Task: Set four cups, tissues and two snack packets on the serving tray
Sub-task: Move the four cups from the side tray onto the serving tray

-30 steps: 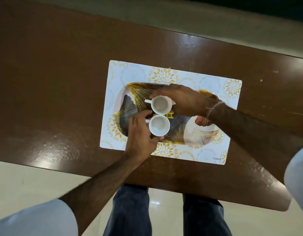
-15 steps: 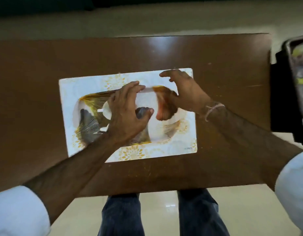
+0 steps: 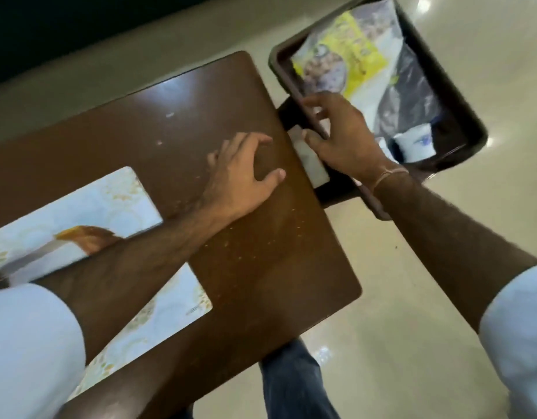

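Note:
My right hand (image 3: 345, 137) grips the near rim of a dark brown tray (image 3: 463, 98) beside the table's right end, fingers over the rim and thumb under it. That tray holds a yellow snack packet (image 3: 345, 55), a dark clear-wrapped packet (image 3: 409, 95) and a white cup (image 3: 415, 143). A flat white piece (image 3: 312, 164) shows just below my thumb; what it is I cannot tell. My left hand (image 3: 243, 173) hovers open over the table. The leaf-patterned serving tray (image 3: 80, 237) lies at the far left, mostly behind my left arm; its cups are hidden.
The serving tray rests on a white and yellow placemat (image 3: 95, 201) on the brown table (image 3: 261, 267). The dark tray stands on a dark stand just off the table's right edge. Pale floor surrounds them, and my legs (image 3: 291, 382) are at the table's near side.
My view has swung right, from the serving tray to the dark tray. Both hands left the two cups; the right hand now holds the dark tray's rim and the left followed across the table.

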